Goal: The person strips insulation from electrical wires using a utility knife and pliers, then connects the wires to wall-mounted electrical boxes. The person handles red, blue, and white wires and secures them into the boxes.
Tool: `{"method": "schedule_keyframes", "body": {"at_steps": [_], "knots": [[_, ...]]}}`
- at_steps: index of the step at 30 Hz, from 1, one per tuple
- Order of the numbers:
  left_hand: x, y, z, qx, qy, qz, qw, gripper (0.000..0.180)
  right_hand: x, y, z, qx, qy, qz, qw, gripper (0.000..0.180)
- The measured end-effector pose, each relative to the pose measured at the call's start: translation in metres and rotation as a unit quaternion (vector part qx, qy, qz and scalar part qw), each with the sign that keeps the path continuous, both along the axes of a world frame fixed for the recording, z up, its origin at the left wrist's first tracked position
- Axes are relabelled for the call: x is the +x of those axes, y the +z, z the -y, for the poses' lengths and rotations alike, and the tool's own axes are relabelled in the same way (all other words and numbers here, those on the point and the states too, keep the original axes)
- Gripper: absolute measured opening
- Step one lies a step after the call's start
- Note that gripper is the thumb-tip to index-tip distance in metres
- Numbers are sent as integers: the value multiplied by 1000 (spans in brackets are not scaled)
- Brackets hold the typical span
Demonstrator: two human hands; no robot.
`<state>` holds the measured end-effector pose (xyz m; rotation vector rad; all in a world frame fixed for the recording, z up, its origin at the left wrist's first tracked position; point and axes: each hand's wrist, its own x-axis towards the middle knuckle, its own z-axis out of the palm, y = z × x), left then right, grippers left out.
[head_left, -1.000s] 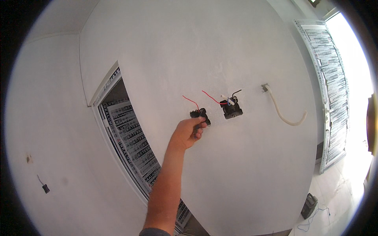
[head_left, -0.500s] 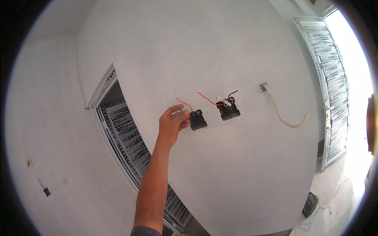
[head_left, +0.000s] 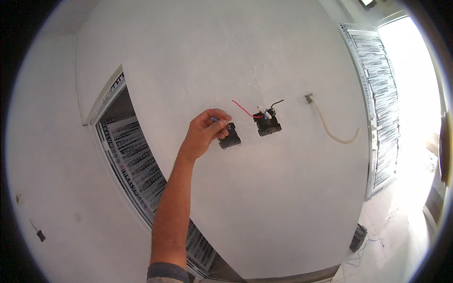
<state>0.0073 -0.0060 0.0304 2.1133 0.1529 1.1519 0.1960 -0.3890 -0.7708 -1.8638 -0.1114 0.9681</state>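
Observation:
My left hand (head_left: 205,132) is raised against the white wall, its fingers pinched around thin electrical wires. A short piece of blue wire (head_left: 214,119) shows between the thumb and the index finger. Touching the fingertips is the left black wall box (head_left: 230,140), set into the wall and partly covered by my hand. To its right sits a second black wall box (head_left: 268,126). From that one stick out a red wire (head_left: 244,108), a black wire (head_left: 277,103) and a white cable stub. My right hand is out of view.
Further right, a white cable (head_left: 325,126) hangs from a hole in the wall. A film-wrapped door (head_left: 375,104) stands by the bright opening. A film-wrapped frame (head_left: 134,160) is at left. A dark box (head_left: 358,237) and a blue cord (head_left: 362,252) lie on the floor.
The view has shifted, so the wall and boxes sit further left and higher. My left hand has closed over the red wire that stood free above it; its fingertips now cover more of the left box's top.

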Motion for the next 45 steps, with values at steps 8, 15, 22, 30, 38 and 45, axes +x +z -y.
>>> {"method": "schedule_keyframes", "body": {"at_steps": [8, 15, 22, 30, 38, 45], "knots": [[-6, 18, -1, 149, 153, -54, 975, 26, -10, 2, 24, 126, -30, -76, 989, 26], [-13, -5, -6, 119, 95, 2, 988, 33, -18, -15, 32, 151, 82, 132, 976, 25], [-16, 0, -31, 102, -7, -45, 994, 37, -25, 92, -6, 78, -10, 38, 996, 18], [-14, 18, -33, 141, 16, -134, 981, 23, -48, 149, -34, 108, -1, 53, 993, 12], [-22, -28, -43, 124, 126, 126, 976, 22, -67, 84, -5, 90, -9, 36, 995, 12], [-7, -35, -37, -41, 28, 173, 984, 24, -77, 70, 16, 117, -7, 42, 992, 13]]}}
